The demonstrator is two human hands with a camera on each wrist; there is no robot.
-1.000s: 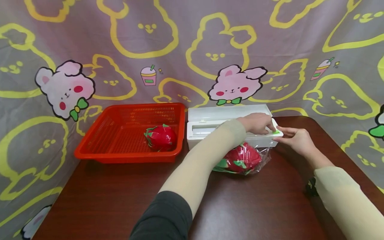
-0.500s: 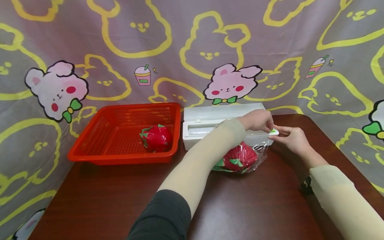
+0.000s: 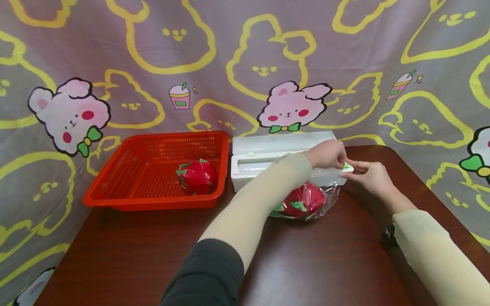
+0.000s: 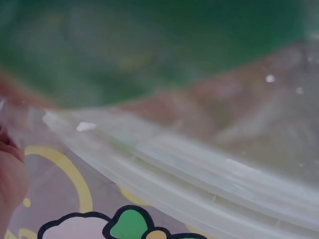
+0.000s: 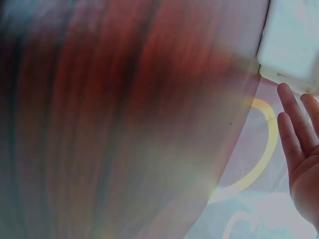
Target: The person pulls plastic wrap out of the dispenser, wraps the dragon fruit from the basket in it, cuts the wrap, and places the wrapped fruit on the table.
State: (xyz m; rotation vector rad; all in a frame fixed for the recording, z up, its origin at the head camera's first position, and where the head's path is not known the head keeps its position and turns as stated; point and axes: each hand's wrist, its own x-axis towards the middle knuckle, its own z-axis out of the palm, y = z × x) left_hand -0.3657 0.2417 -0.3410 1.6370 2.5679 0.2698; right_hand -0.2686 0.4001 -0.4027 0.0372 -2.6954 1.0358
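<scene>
A white cling film dispenser [image 3: 250,183] with its lid raised and a film roll [image 3: 249,167] inside stands at the back of the table. My left hand [image 3: 326,154] reaches across, its curled fingertips at the small green slide cutter [image 3: 346,166] on the dispenser's right end. With thumb and fingers, my right hand [image 3: 369,176] grips that same end; its fingers [image 5: 296,134] lie nearly straight in the right wrist view. Clear film runs from the dispenser over a red toy dragon fruit [image 3: 306,199] in front, partly hidden by my left forearm. The left wrist view shows its green leaf [image 4: 149,55], blurred and close.
Left of the dispenser stands a red plastic basket [image 3: 153,203] with another dragon fruit [image 3: 197,176] in it. The brown wooden table [image 3: 306,263] stretches toward me. A patterned cloth [image 3: 214,51] hangs right behind the basket and dispenser.
The head view has shifted slightly, moving everything a little leftward. My left fingertips have drawn closer to the green slide cutter. My right hand keeps its grip on the dispenser's end.
</scene>
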